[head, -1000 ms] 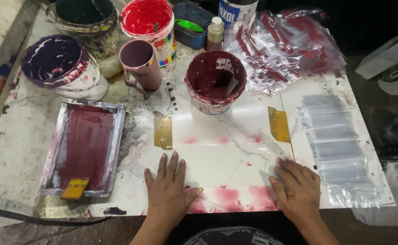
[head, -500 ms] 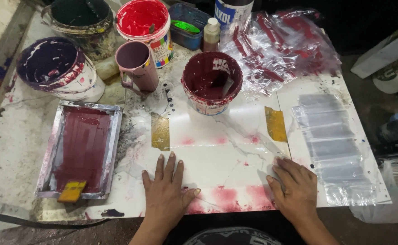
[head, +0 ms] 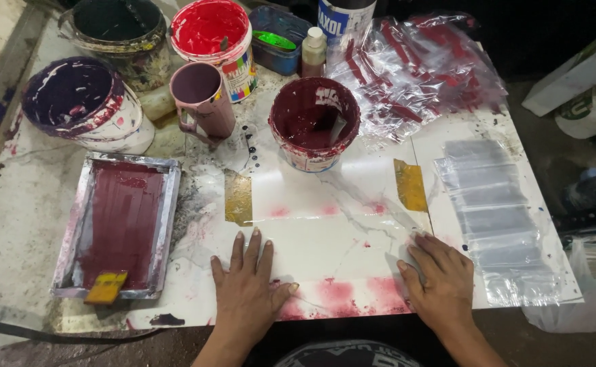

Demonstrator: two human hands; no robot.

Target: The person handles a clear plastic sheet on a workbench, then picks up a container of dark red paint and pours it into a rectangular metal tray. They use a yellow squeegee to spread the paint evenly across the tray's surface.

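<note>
Both hands lay flat on the white sheet (head: 339, 238), which sat at the near middle of the worktable (head: 12, 231), taped down by two yellowish strips (head: 238, 198) at its top corners. Left hand (head: 247, 289): palm down, fingers spread apart, gripping nothing. Right hand (head: 441, 275): palm down at the sheet's right edge, fingers loosely apart, gripping nothing; fingertips just beside the row of clear plastic bags (head: 495, 217).

Containers:
- maroon paint tub (head: 315, 122), just beyond the sheet, dark red ink inside, walls smeared
- red paint tub (head: 211, 34), bright red ink, far centre
- purple-coated tub (head: 80, 102), far left, inside coated dark purple
- dark bucket (head: 118, 27), far left corner, dark greenish inside
- pink mug (head: 201, 98), between the purple and maroon tubs; contents unclear
- small blue tub (head: 277, 47), green ink
- small bottle (head: 313, 51), white cap

Screen frame (head: 118, 224) sat left of the sheet, mesh covered in maroon ink, with a yellow squeegee (head: 106, 287) at its near end. Pile of printed bags (head: 420, 68) lay far right.
</note>
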